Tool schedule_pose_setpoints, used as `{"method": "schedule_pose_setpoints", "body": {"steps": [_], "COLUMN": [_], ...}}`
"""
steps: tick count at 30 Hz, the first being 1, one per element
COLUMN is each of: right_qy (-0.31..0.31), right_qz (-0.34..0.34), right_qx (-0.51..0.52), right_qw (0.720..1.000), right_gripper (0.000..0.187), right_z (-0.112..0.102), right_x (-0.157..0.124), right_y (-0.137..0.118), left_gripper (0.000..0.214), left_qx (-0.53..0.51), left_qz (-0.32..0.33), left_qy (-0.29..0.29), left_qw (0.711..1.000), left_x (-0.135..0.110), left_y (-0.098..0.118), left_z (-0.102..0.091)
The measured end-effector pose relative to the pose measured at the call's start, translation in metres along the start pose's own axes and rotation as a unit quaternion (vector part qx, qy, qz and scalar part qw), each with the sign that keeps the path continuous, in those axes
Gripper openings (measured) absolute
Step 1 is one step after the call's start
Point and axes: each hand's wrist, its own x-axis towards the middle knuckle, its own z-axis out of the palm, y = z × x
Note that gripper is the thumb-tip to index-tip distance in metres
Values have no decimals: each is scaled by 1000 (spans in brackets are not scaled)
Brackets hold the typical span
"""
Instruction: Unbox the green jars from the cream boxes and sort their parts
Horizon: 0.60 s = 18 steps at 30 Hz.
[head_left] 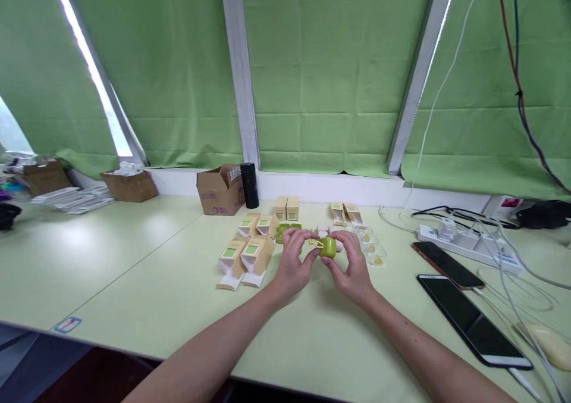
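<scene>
My right hand [352, 267] pinches a small olive-green rounded case [328, 247], which looks like an earbud case, between thumb and fingers. At the case's left side, my left hand [294, 262] is closed on a pale yellow loop [318, 244]. Behind my left hand, more green cases [285, 229] stand on the table, partly hidden. Pale pink pieces [322, 231] show in part behind both hands. Right of my right hand lie several clear plastic pieces with yellow spots [375, 251]. Several open cream cartons with green labels [250, 257] rest to the left.
Two cream boxes [286, 206] and two open ones [345, 214] stand farther back. A cardboard box [219, 190] and black cylinder [250, 185] are by the wall. At right lie two phones [473, 318], a white power strip [468, 248] and loose cables.
</scene>
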Motion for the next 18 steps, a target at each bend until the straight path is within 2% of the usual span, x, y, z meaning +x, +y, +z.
{"method": "schedule_pose_setpoints", "body": {"steps": [8,18], "right_qy": [-16,-22], "right_qz": [37,36], "right_qx": [18,14], "right_qw": [999,999], "right_gripper": [36,38], "right_z": [0,0], "right_x": [-2,-3], "right_y": [1,3], "left_gripper": [12,11], "left_qx": [-11,-3], "left_qz": [-7,-6], "left_qy": [-20,-13], "left_qw": [1000,1000], "left_x": [-1,-1], "left_y": [1,4], "left_z": [1,-1]}}
